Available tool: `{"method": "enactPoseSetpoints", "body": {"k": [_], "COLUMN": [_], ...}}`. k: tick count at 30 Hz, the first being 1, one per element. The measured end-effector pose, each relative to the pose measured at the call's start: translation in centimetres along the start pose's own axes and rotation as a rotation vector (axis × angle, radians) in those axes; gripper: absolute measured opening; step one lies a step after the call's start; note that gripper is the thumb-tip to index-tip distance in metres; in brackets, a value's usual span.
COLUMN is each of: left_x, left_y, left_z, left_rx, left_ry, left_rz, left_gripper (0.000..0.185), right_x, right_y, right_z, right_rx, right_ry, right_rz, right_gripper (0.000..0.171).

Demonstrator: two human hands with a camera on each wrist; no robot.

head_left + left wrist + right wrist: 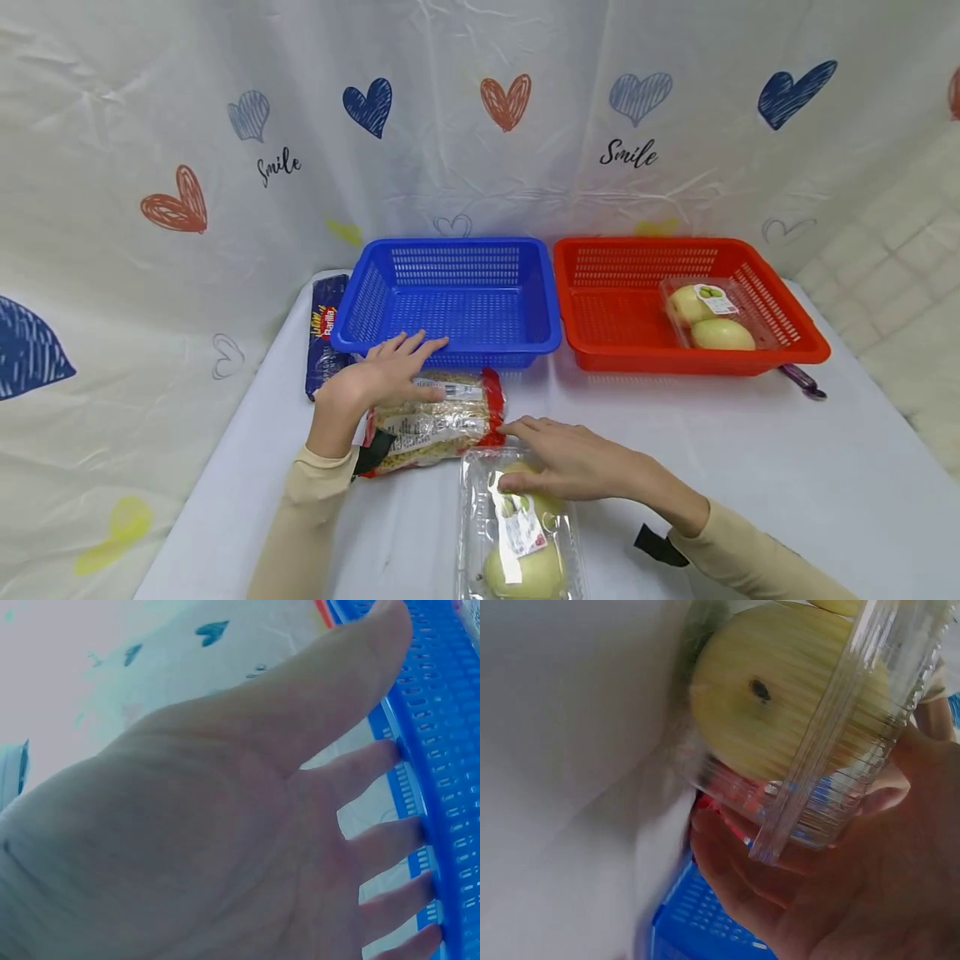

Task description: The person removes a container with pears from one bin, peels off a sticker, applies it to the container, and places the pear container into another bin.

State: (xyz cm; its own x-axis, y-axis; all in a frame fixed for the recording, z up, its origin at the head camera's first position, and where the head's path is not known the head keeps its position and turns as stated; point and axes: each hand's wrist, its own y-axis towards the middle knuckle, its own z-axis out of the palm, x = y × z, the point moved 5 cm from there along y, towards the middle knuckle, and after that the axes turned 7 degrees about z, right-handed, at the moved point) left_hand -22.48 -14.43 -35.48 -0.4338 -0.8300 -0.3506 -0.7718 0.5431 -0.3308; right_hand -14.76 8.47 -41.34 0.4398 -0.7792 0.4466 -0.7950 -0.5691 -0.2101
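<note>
My left hand (pixel 378 375) is spread flat above a clear bag (pixel 442 425) with red ends and small yellowish pieces inside. Its fingertips meet the front rim of the blue basket (pixel 427 772) in the left wrist view; I cannot tell whether they touch. In front of me lies a clear plastic box (pixel 480 517) with pale yellow-green fruit (pixel 525 573) and a label on its lid. My right hand (pixel 573 458) is over the box's far end, thumb across the lid, loosely bent fingers reaching past its edge. The right wrist view shows these fingers (pixel 735 862) beside the box's end.
A red basket (pixel 600 360) at the back right holds a similar fruit box (pixel 712 317). A dark blue Barilla pack (pixel 324 333) lies left of the blue basket. The end of a purple object (pixel 804 382) sticks out under the red basket. Behind hangs a heart-patterned sheet (pixel 450 167).
</note>
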Motion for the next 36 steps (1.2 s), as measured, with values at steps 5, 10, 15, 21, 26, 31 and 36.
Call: {"method": "enactPoseSetpoints", "body": {"k": [5, 10, 15, 21, 26, 31, 36], "left_x": [-0.3, -0.5, -0.4, -0.2, -0.3, -0.4, -0.6], "left_y": [0.0, -0.2, -0.3, -0.5, -0.4, -0.1, 0.1], "left_z": [0.0, -0.2, -0.2, -0.1, -0.2, 0.0, 0.0], "left_rx": [0.018, 0.019, 0.004, -0.007, -0.025, -0.024, -0.024], "left_ry": [-0.006, -0.005, -0.002, 0.009, 0.023, 0.036, 0.048], "left_rz": [-0.011, -0.007, -0.015, -0.01, 0.003, 0.005, 0.001], "left_gripper": [0.079, 0.078, 0.075, 0.074, 0.074, 0.073, 0.074], "right_x": [-0.6, -1.0, -1.0, -0.6, -0.8, -2.9, -6.8], "right_y": [-0.1, -0.8, -2.6, -5.4, -6.9, -7.3, -5.0], "right_z": [-0.1, -0.3, -2.0, -5.3, -9.9, -16.4, -23.0], "right_rx": [0.102, 0.157, 0.05, -0.196, -0.533, -0.646, -0.518], "right_ry": [0.064, 0.188, 0.266, 0.243, 0.074, 0.012, 0.013], "right_rz": [0.042, 0.057, 0.019, 0.021, 0.083, 0.078, 0.156], "right_gripper": [0.065, 0.045, 0.045, 0.05, 0.048, 0.056, 0.06]}}
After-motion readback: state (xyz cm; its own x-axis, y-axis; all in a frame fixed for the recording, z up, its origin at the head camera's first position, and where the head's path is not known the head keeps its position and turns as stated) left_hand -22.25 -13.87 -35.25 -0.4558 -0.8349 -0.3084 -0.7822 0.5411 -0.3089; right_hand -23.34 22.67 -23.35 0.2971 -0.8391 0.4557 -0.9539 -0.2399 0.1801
